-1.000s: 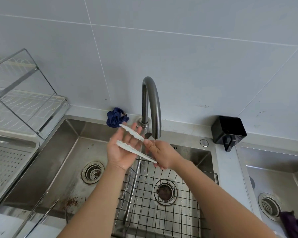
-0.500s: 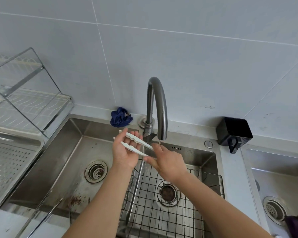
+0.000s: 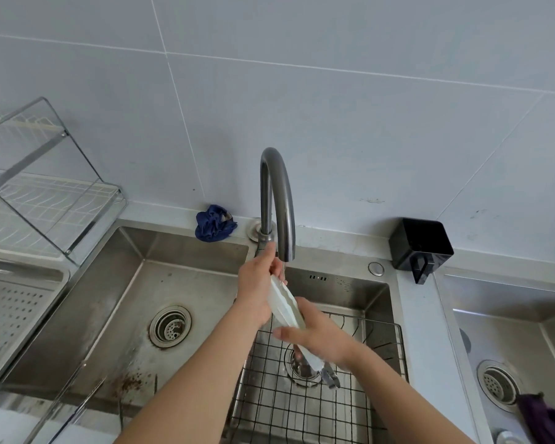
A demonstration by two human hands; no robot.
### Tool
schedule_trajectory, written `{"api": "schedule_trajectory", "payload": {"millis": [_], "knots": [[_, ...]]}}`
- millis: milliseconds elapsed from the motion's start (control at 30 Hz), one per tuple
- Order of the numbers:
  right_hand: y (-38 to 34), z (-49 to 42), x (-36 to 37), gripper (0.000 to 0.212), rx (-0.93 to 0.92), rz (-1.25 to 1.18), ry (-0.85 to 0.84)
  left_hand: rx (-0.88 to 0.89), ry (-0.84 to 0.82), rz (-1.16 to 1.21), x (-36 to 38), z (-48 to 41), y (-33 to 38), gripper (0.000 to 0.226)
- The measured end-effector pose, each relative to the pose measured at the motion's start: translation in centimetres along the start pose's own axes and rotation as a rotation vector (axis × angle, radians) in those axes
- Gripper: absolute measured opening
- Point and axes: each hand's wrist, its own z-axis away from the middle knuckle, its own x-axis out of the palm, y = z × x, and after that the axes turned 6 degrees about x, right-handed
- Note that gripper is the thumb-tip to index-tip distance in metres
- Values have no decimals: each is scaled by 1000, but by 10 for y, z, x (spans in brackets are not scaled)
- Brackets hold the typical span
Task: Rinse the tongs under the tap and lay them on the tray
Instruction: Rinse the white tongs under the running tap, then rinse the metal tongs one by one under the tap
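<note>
Head view, only cam. Tongs (image 3: pixel 285 304) white, look like plastic, two flat arms pressed together w/ scalloped edges; held slanted under tap (image 3: pixel 277 200) spout, upper end just below outlet, lower end over wire basket (image 3: pixel 314 405) in right basin of sink (image 3: pixel 186 251). Thin water stream hits upper end of tongs. Left hand (image 3: pixel 257 290) partly curled, fingers round upper end of tongs, thumb side up near spout. Right hand (image 3: pixel 318 339) closed round lower half, fingers wrapped across. Small dark metal bit sticks out below right hand, prob. hinge/clip end, blurred.

Handling (judgement): light, fairly stiff but arms spring apart if let go; wet plastic = slippery. Best hold mid-length across both arms, squeezing them shut, or at hinge end. Not fragile.

Materials: sink brushed stainless, scuffed, rust-brown specks near front left; round drain strainers. Basket = black coated wire grid. Tap dark grey gooseneck, smooth. Tray (image 3: pixel 16 302) at far left, perforated metal, rounded corners, well apart from tongs; nothing laid there yet. Wall pale glossy tile. Blue cloth (image 3: pixel 213 224) bunched on bench behind sink.
</note>
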Motion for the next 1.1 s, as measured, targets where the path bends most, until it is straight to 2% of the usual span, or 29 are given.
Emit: {"api": "schedule_trajectory", "payload": {"millis": [100, 167, 233, 300, 367, 433, 500, 600, 700, 800, 867, 933, 1100], "knots": [[-9, -5, 4, 67, -19, -186, 69, 396, 107, -574, 1, -3, 3, 24], [-16, -7, 9, 58, -37, -233, 139, 646, 65, -926, -6, 0, 4, 15], [-21, -8, 11, 46, -49, -292, 143, 744, -52, -1069, -18, 10, 0, 17], [-22, -6, 12, 45, -44, -328, 114, 719, -150, -1045, -30, 20, -7, 35], [-18, -2, 14, 53, -21, -406, 80, 524, -160, -764, -43, 31, -7, 50], [-11, 4, 18, 67, 21, -470, 105, 347, -131, -591, -59, 39, -9, 51], [-3, 11, 20, 79, 68, -459, 171, 337, -123, -800, -77, 49, -15, 45], [9, 21, 25, 80, 128, -317, 286, 390, -145, -1105, -100, 60, -31, 40], [30, 31, 27, 78, 164, -14, 438, 461, -170, -1432, -114, 73, -51, 47], [58, 43, 25, 94, 324, 424, 554, 494, -196, -1701, -129, 87, -74, 58], [79, 50, 25, 112, 448, 631, 565, 470, -204, -1785, -139, 93, -86, 65], [94, 53, 27, 124, 515, 697, 563, 449, -214, -1824, -146, 98, -95, 70], [113, 51, 42, 127, 542, 745, 581, 442, -221, -1843, -151, 108, -107, 74]]}}
